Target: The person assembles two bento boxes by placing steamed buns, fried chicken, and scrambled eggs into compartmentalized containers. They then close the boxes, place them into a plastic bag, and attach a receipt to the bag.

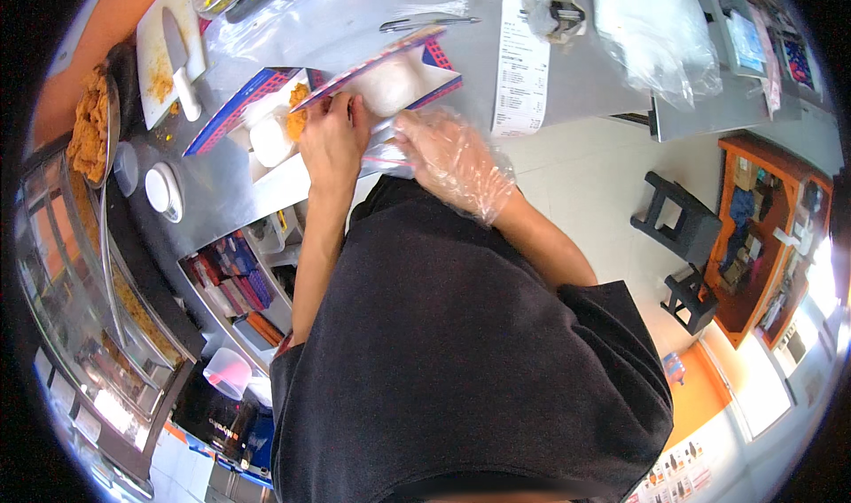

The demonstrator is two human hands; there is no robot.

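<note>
My left hand (333, 141) is bare, its fingers curled at the near side of a blue, red and white paper food box (436, 57). What those fingers grip is hidden. A thin clear plastic glove covers my right hand (454, 159), which pinches a clear plastic bag (386, 163) with a red stripe at the counter's edge. Inside the box lies a rounded white wrapped bundle (390, 86). To the left, a second open box (217, 129) contains another white bundle (271, 141) and a piece of fried chicken (297, 117), partly behind my left hand.
A knife (175, 46) lies on a white cutting board (152, 77) at the far left. Beside it, tongs (108, 228) and fried chicken (89, 126) rest near a glass case. A pen (425, 24), a paper receipt (521, 69) and plastic bags (651, 33) lie farther back.
</note>
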